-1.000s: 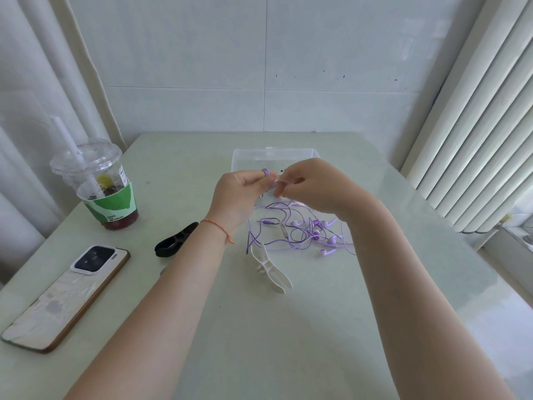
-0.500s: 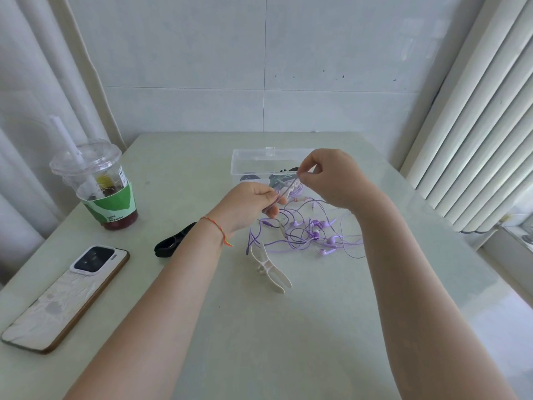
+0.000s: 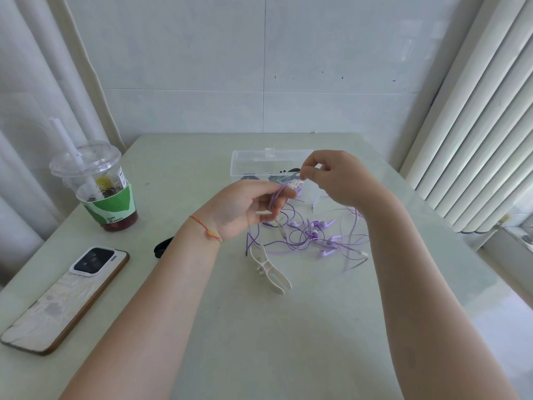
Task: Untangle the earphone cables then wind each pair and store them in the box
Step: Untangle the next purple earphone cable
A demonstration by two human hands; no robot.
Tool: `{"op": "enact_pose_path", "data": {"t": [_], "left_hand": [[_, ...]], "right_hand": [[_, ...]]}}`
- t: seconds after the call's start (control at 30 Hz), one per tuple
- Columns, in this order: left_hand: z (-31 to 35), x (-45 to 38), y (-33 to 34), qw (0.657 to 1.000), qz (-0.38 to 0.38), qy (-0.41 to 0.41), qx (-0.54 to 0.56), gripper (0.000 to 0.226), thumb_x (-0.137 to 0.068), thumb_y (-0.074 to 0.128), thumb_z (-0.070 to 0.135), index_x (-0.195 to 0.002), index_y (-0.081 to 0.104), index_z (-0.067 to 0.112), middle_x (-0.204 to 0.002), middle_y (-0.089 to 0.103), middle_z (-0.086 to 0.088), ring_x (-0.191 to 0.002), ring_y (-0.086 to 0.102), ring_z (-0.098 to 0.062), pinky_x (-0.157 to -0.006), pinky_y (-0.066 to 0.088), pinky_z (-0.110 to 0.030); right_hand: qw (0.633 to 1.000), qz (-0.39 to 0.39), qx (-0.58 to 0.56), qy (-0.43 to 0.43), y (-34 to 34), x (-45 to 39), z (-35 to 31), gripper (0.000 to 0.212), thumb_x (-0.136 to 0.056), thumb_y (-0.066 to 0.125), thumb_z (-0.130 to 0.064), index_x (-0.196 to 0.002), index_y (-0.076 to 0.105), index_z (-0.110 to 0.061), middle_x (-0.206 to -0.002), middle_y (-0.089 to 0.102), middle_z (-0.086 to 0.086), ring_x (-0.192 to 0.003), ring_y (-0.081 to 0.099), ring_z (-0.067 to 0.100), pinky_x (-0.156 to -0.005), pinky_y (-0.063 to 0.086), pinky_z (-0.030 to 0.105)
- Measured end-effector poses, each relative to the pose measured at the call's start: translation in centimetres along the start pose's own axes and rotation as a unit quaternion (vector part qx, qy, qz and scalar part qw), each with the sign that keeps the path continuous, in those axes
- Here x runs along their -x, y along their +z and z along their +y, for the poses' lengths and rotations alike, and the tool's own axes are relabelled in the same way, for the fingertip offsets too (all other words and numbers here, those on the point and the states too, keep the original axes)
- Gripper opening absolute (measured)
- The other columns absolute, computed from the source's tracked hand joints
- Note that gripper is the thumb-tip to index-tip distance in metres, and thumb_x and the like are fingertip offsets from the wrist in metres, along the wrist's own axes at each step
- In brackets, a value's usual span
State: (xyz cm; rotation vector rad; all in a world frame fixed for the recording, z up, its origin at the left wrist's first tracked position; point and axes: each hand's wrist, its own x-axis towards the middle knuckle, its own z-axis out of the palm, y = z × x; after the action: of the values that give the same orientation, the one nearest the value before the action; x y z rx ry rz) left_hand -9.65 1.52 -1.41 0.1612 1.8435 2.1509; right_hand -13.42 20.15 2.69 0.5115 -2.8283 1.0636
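Purple cables [image 3: 305, 238] pinched by left hand [image 3: 245, 207] and right hand [image 3: 336, 180] fingers; box [image 3: 259, 163] contents partly hidden.

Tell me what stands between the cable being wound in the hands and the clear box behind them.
Nothing visible does. The left hand grips the purple cable and the right hand pinches its strand just in front of the clear box, whose top looks open. The tangled earphones and white clip lie nearer the person, off that path.
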Motion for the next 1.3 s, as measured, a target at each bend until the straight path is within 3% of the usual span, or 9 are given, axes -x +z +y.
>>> {"op": "enact_pose_path", "data": {"t": [0.17,0.33,0.5,0.63,0.77,0.87,0.97,1.07,1.3], "left_hand": [[1.1,0.6,0.1,0.975,-0.038,0.037,0.217,0.028,-0.092,0.049,0.021,-0.088,0.075,0.013,-0.078,0.062,0.002,-0.067,0.059,-0.007,-0.04,0.03,-0.014],[1.1,0.3,0.0,0.953,0.04,0.081,0.291,0.025,-0.1,0.044,0.021,-0.107,0.066,0.013,-0.099,0.074,0.002,-0.09,0.071,-0.01,-0.047,0.047,-0.012],[0.4,-0.2,-0.4,0.962,0.12,0.112,0.22,0.021,-0.101,0.047,0.02,-0.108,0.066,0.016,-0.107,0.072,0.003,-0.096,0.07,-0.011,-0.055,0.052,-0.016],[0.2,-0.3,-0.2,0.969,0.15,0.115,0.157,0.02,-0.1,0.05,0.02,-0.11,0.066,0.016,-0.107,0.072,0.002,-0.093,0.071,-0.01,-0.055,0.051,-0.017],[0.2,-0.2,-0.2,0.972,0.166,0.115,0.12,0.019,-0.098,0.053,0.022,-0.109,0.068,0.017,-0.105,0.073,0.002,-0.093,0.071,-0.011,-0.057,0.052,-0.019],[-0.1,-0.2,-0.3,0.976,0.192,0.097,0.016,0.017,-0.096,0.058,0.02,-0.104,0.071,0.013,-0.092,0.073,-0.003,-0.083,0.069,-0.014,-0.053,0.052,-0.021],[-0.1,0.0,-0.2,0.982,0.158,0.056,-0.082,0.018,-0.097,0.056,0.017,-0.092,0.07,0.008,-0.076,0.067,-0.005,-0.072,0.063,-0.017,-0.048,0.049,-0.021],[0.2,0.2,0.1,0.989,0.096,0.022,-0.109,0.024,-0.1,0.049,0.017,-0.096,0.07,0.007,-0.068,0.062,0.002,-0.064,0.059,-0.012,-0.045,0.044,-0.02],[0.7,0.5,0.2,0.999,0.008,-0.003,0.045,0.022,-0.093,0.054,0.023,-0.095,0.071,0.01,-0.072,0.057,0.002,-0.063,0.051,-0.009,-0.042,0.029,-0.018]], "right_hand": [[0.998,-0.051,0.019,-0.017,1.0,0.2,-0.5,0.022,-0.096,0.051,-0.027,-0.088,0.071,-0.021,-0.061,0.047,-0.001,-0.057,0.043,0.018,-0.049,0.034,0.025],[0.991,-0.122,0.026,-0.038,2.0,0.4,-1.8,0.024,-0.097,0.05,-0.026,-0.091,0.072,-0.018,-0.061,0.049,-0.003,-0.037,0.041,0.001,-0.04,0.031,0.011],[0.987,-0.145,0.045,-0.054,2.5,0.6,-2.3,0.021,-0.093,0.054,-0.028,-0.087,0.073,-0.022,-0.063,0.05,0.001,-0.054,0.043,0.014,-0.056,0.038,0.026],[0.991,-0.113,0.053,-0.052,2.1,0.7,-2.7,0.019,-0.093,0.055,-0.025,-0.087,0.073,-0.022,-0.054,0.044,-0.008,-0.044,0.037,0.006,-0.046,0.032,0.019],[0.991,-0.099,0.072,-0.052,1.8,0.9,-2.9,0.02,-0.092,0.054,-0.024,-0.088,0.073,-0.021,-0.055,0.044,-0.008,-0.047,0.038,0.008,-0.05,0.032,0.023],[0.991,-0.086,0.08,-0.065,1.8,1.0,-3.1,0.019,-0.092,0.057,-0.027,-0.089,0.072,-0.016,-0.062,0.048,-0.009,-0.052,0.041,0.006,-0.051,0.032,0.022],[0.992,-0.054,0.077,-0.082,1.7,1.0,-3.0,0.018,-0.091,0.06,-0.03,-0.083,0.067,-0.016,-0.064,0.048,-0.011,-0.057,0.043,0.004,-0.052,0.032,0.018],[0.995,-0.008,0.061,-0.083,1.6,0.6,-2.5,0.009,-0.088,0.064,-0.025,-0.085,0.068,-0.017,-0.063,0.047,-0.01,-0.059,0.043,0.003,-0.052,0.03,0.018],[0.997,0.016,0.021,-0.073,1.9,0.1,-1.6,0.013,-0.093,0.058,-0.021,-0.09,0.07,-0.02,-0.054,0.043,-0.009,-0.052,0.04,0.003,-0.048,0.03,0.012]]}}
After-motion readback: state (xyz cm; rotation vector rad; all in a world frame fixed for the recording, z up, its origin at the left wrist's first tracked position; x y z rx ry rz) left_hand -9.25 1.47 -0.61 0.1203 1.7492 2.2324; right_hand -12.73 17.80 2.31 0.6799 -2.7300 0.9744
